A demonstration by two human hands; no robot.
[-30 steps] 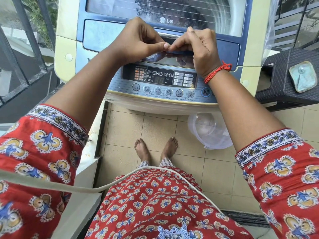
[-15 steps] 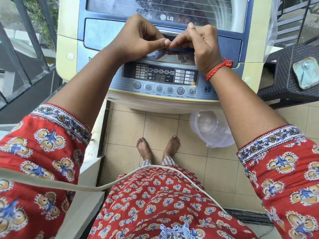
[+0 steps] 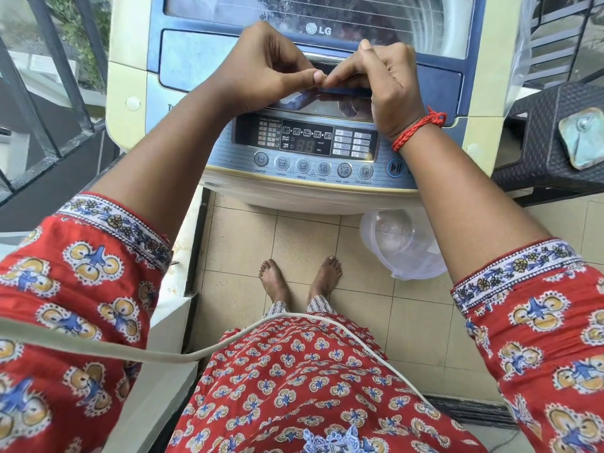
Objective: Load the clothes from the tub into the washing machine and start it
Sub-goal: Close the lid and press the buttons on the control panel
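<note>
The LG washing machine (image 3: 137, 76) stands in front of me, its glass lid (image 3: 359, 14) down, with dark clothes dimly visible through it. The control panel (image 3: 307, 135) has a faintly lit number display above a row of round buttons. My left hand (image 3: 261, 67) and my right hand (image 3: 389, 83) meet fingertip to fingertip over the lid's front edge. Both pinch a small shiny blue-edged piece (image 3: 343, 91), which looks like a packet; I cannot tell for sure. A translucent white tub (image 3: 402, 243) lies on the floor under the machine's front right and looks empty.
A dark woven-pattern stool (image 3: 536, 132) with a small greenish dish (image 3: 581, 135) stands to the right. A metal railing (image 3: 49, 93) runs along the left, and a white ledge (image 3: 170, 315) lies below it. My bare feet (image 3: 300, 276) rest on beige tiles. A white cord (image 3: 228, 341) crosses my dress.
Both hands stay pinched together at the lid's front edge, with only small shifts of the fingers. The view has drifted slightly.
</note>
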